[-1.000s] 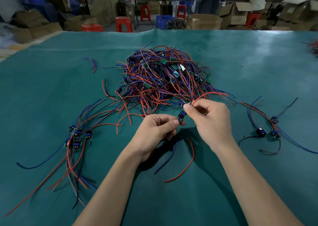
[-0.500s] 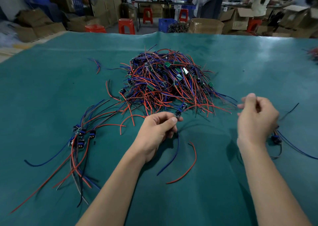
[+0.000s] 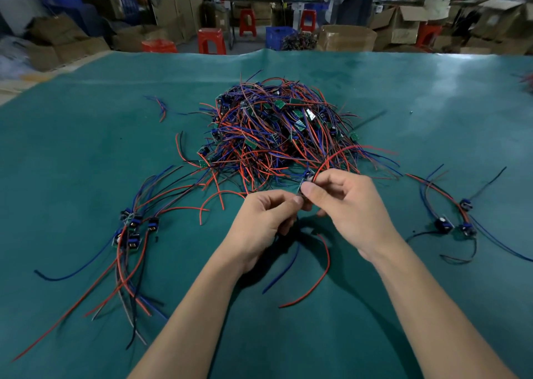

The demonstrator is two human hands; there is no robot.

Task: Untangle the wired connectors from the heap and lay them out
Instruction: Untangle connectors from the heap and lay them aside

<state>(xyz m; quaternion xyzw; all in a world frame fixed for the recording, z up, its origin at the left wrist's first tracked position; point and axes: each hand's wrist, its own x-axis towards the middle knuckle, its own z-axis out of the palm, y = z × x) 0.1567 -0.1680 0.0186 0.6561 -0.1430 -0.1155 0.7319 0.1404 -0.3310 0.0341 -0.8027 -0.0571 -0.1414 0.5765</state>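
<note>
Green mat (image 3: 375,95) lies bare beyond heap (image 3: 277,136); left hand (image 3: 259,222) and right hand (image 3: 349,205) pinch one connector (image 3: 303,187).

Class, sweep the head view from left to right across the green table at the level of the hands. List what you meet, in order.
Left group of laid-out connectors → left hand → right hand → right group of laid-out connectors.

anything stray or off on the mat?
One stray: a short wire scrap lies alone, far-left of the heap, outside both laid-out groups, left and right. No spill or damage visible.
</note>
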